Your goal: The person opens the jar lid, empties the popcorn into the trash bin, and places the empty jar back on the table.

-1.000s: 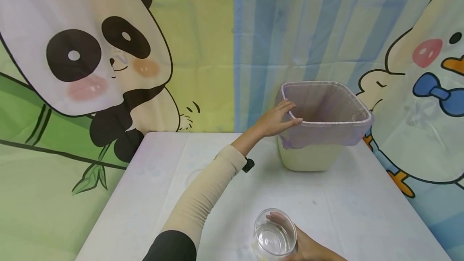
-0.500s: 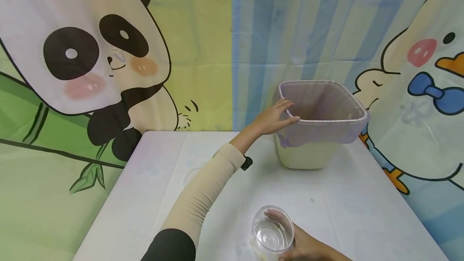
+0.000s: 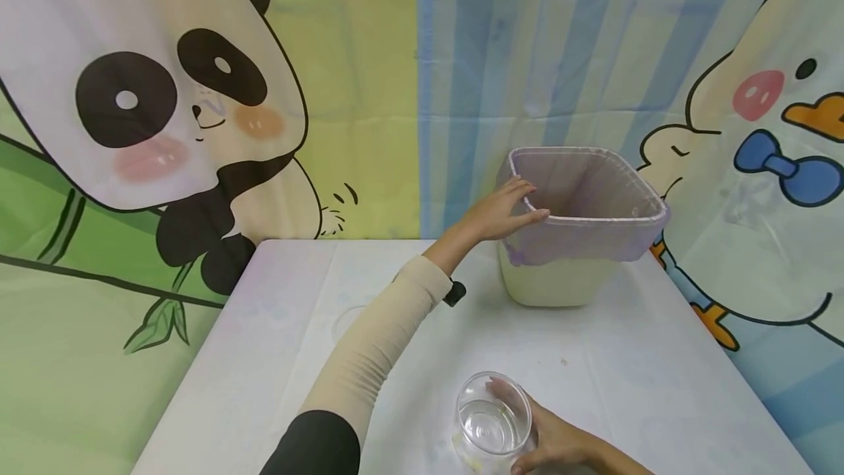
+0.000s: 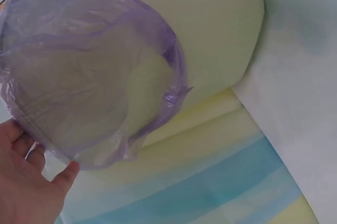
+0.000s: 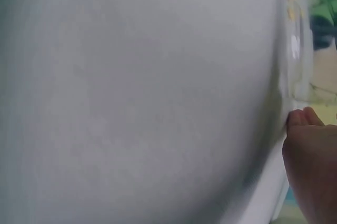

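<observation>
A trash bin [image 3: 554, 284], pale green with a translucent purple bag [image 3: 580, 240] folded over its rim, stands at the back right of the table. My left hand [image 3: 494, 215] rests on the bin's near-left corner, its fingers and thumb reaching over the lined rim. The left wrist view shows this hand [image 4: 31, 182] at the edge of the bag [image 4: 79, 77]. Near the front of the table, my right hand [image 3: 554, 435] holds a clear, round, open-topped cup [image 3: 491, 424], fingers round its far right side. In the right wrist view, the hand [image 5: 313, 155] is beside the cup's clear wall [image 5: 303, 66].
The white table [image 3: 290, 358] backs onto a printed curtain [image 3: 369, 94] with a panda and a duck. A faint round mark [image 3: 346, 321] shows left of the left sleeve. A small speck [image 3: 563, 363] lies in front of the bin.
Both hands keep the same contacts with the bin and the cup. The head view has shifted slightly, and the cup appears marginally higher in it.
</observation>
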The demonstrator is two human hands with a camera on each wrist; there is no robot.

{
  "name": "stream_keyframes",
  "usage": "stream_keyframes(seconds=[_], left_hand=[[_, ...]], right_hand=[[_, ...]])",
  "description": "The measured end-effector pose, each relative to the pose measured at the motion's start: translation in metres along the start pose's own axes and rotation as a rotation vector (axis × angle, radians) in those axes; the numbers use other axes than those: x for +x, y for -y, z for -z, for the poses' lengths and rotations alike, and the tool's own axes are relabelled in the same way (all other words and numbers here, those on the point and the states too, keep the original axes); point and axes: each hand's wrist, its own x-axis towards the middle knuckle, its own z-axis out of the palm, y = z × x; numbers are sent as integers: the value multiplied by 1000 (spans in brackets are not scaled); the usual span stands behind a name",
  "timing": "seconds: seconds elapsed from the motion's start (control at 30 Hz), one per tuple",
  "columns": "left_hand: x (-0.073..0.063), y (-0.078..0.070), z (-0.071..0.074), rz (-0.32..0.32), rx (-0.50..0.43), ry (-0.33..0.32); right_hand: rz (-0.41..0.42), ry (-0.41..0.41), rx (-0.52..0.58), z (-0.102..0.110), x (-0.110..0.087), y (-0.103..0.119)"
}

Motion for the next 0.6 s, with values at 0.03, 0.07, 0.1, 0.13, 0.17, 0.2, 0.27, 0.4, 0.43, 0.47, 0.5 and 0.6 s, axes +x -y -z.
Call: stream_keyframes(seconds=[0.03,0.07,0.1,0.13,0.17,0.2,0.27,0.4,0.43,0.47,0.5,0.6], left_hand=[[1,-1,0,0,3,0],[2,-2,1,0,5,0],[3,-2,1,-1,9,2],[3,-3,1,-4,14,3],[3,-3,1,-6,19,8],[2,-3,1,-12,19,13],[0,-4,1,-22,14,12],[-14,-3,7,-45,21,-60],[-19,-3,11,-43,27,-85],[-26,-3,15,-43,49,-112],[-34,-2,20,-37,66,-132],[-64,0,36,-7,105,-172]], right_hand=[[-25,-17,-30,3,-1,3],[-51,-29,-51,7,-2,6],[-61,-38,-61,11,-3,10],[-50,-41,-83,15,-4,13],[-39,-41,-96,20,-5,17],[-25,-37,-102,25,-5,22],[24,-17,-95,36,-6,32],[102,5,-143,60,-8,58],[109,-10,-178,66,-9,65],[104,-38,-218,71,-10,72],[97,-83,-275,76,-11,79],[4,-311,-509,89,-14,99]])
